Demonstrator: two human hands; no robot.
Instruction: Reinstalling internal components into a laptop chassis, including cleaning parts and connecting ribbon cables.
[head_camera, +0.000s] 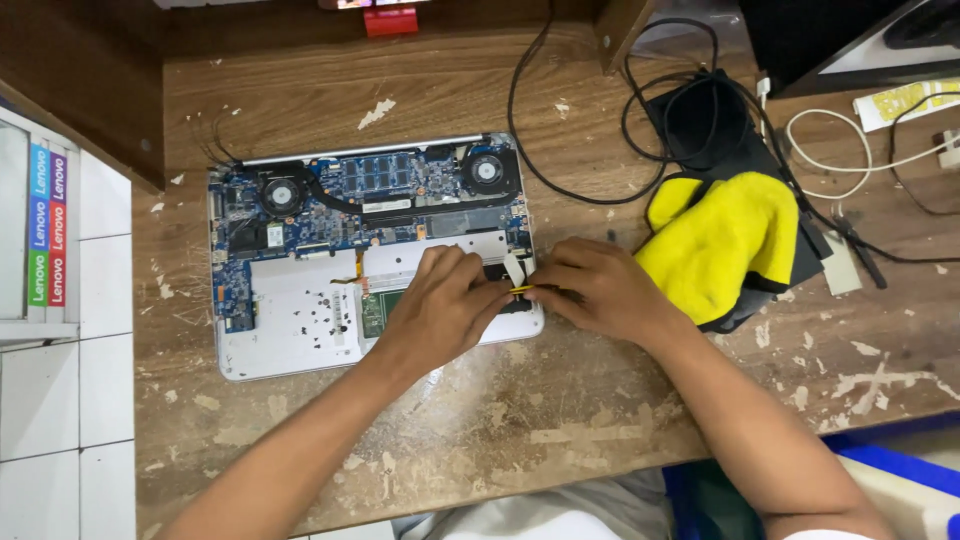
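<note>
- A scratched wooden worktop (500, 400) is carrying everything.
- An open laptop (300, 330) is lying flat on it, its blue board and two fans showing.
- A yellow cloth (720, 240) is sitting just beside the laptop's right end.
- The left hand (440, 300) and right hand (600, 290) are meeting over the laptop's right corner, both pinching a thin yellow tool (522, 289).

A worn wooden worktop (560, 400), its surface scratched and flecked with pale paint chips, carries an opened laptop (300, 330) left of centre, circuit board bared. Toward the right edge lie a yellow cloth (725, 245) on a black pad (745, 140), looped black cables (600, 195) and a white cable (850, 160)
</note>
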